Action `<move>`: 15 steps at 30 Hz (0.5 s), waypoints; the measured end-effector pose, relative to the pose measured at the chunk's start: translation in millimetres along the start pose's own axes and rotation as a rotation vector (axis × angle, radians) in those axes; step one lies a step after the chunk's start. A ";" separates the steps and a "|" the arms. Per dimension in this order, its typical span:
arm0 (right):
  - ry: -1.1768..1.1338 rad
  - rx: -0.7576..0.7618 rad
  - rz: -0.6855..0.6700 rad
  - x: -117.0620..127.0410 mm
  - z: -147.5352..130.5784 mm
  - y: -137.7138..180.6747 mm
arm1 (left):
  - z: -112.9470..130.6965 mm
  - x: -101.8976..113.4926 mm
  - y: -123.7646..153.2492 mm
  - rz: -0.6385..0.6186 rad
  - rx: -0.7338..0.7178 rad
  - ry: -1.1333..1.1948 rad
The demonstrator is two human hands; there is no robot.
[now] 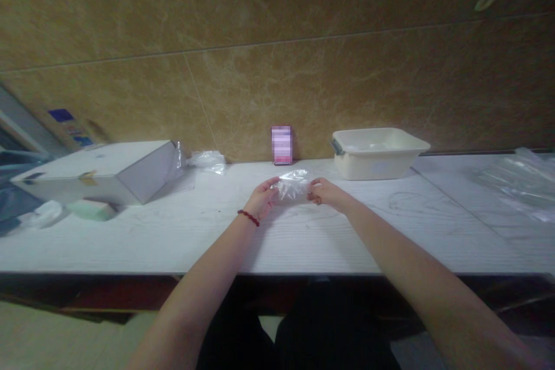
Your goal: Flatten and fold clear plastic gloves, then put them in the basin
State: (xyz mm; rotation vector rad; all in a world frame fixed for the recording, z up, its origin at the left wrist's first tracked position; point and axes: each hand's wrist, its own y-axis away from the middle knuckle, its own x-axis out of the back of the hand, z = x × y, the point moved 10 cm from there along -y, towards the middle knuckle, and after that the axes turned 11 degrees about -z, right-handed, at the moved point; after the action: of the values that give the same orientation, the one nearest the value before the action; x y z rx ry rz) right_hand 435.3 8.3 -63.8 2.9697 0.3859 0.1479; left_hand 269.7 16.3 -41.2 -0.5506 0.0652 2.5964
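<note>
A crinkled clear plastic bag (293, 185) is stretched between my two hands just above the table. My left hand (262, 196), with a red bead bracelet on its wrist, grips the bag's left side. On the opposite side, my right hand (321, 192) pinches the bag's edge with curled fingers. Whether anything lies inside the bag cannot be made out through the glare. Behind the bag a phone (281, 145) leans upright against the wall, its screen blurred.
A cream plastic basin (376, 169) stands right of the phone. On the left are a white box (99, 170), a pale green block (92, 210) and crumpled clear plastic (208, 161). More clear plastic bags (526, 176) lie far right. A marble-look wall (347, 81) borders the white table (151, 243).
</note>
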 end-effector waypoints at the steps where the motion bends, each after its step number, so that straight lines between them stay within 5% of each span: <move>1: -0.024 -0.009 -0.027 -5.3 -0.5 1.9 | 1.2 -0.5 0.5 0.004 -0.005 -0.001; 6: -0.022 -0.015 -0.083 -20.9 -6.1 9.0 | 3.6 -2.3 1.1 -0.008 -0.027 -0.002; 15: 0.159 -0.011 0.044 -4.2 -13.5 10.6 | 0.2 -2.5 -0.3 -0.036 -0.037 -0.049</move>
State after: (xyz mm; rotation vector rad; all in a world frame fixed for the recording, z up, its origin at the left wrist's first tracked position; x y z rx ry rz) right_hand 432.4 -1.2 -49.3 2.9661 0.3370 0.3918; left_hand 271.8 15.5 -40.0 -0.4963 -0.0087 2.5792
